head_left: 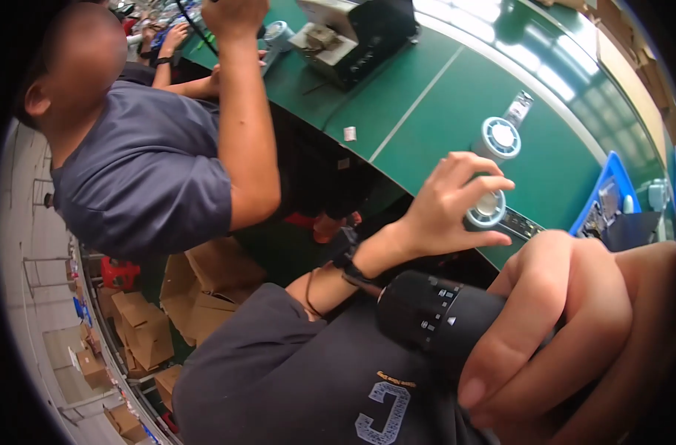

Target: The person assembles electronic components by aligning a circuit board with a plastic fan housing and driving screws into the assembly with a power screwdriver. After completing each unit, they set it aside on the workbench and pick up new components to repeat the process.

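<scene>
My left hand (453, 204) reaches over the green table's edge, with thumb and fingers curved round a white-and-blue round part (486, 209). The index finger lies along its far side and the thumb along its near side. A second such part (500, 138) stands on the table just beyond. In my right hand (568, 319), close to the camera, is a black power screwdriver (438, 315). Its collar and bit point left, away from the round part, and my fingers hide its handle.
A co-worker in a grey shirt (145, 163) stands at the left with a raised arm. A black machine (360, 44) sits on the green table (427, 111). At the right is a blue bin (601, 189) of small parts. Cardboard boxes (141, 330) lie on the floor behind.
</scene>
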`<state>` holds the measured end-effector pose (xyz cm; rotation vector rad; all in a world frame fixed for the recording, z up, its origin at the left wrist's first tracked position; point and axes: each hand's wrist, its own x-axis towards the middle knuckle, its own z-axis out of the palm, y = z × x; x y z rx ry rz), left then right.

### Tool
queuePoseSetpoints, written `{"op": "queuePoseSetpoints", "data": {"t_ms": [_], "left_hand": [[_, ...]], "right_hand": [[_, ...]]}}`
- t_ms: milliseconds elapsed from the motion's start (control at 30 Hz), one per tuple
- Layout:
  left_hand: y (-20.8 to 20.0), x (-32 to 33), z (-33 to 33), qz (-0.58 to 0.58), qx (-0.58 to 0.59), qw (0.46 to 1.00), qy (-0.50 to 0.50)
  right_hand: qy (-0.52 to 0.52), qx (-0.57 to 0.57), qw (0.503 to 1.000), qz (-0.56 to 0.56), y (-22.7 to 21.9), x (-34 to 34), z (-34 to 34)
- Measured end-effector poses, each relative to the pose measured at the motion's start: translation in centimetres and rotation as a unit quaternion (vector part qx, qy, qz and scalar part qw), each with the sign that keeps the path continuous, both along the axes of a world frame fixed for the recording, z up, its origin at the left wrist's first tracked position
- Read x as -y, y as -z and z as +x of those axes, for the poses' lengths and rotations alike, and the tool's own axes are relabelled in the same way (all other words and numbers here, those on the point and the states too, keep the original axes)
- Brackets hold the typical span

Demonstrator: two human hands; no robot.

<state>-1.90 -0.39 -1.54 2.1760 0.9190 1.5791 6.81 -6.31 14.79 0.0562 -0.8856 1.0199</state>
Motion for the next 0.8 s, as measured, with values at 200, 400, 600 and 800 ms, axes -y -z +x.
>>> {"op": "queuePoseSetpoints", "data": {"t_ms": [200,400,600,800], "left_hand": [[-0.5,-1.1,-4.6,0.044,0.016,0.999,-0.018],[-2.7,-3.7,-3.9,0.037,-0.012,0.994,-0.103],[-4.2,-6.8,-3.7,0.036,-0.133,0.981,-0.139],[-4.8,-7.9,-1.7,-0.12,-0.189,0.972,-0.07]], "right_hand": [[0.022,0.017,0.999,-0.016,0.3,-0.1,2.0],[0.064,0.044,0.994,-0.071,2.0,-0.7,3.8],[0.0,0.159,0.97,-0.184,8.6,1.1,4.2],[0.03,0.207,0.862,-0.463,11.7,4.4,1.8]]}}
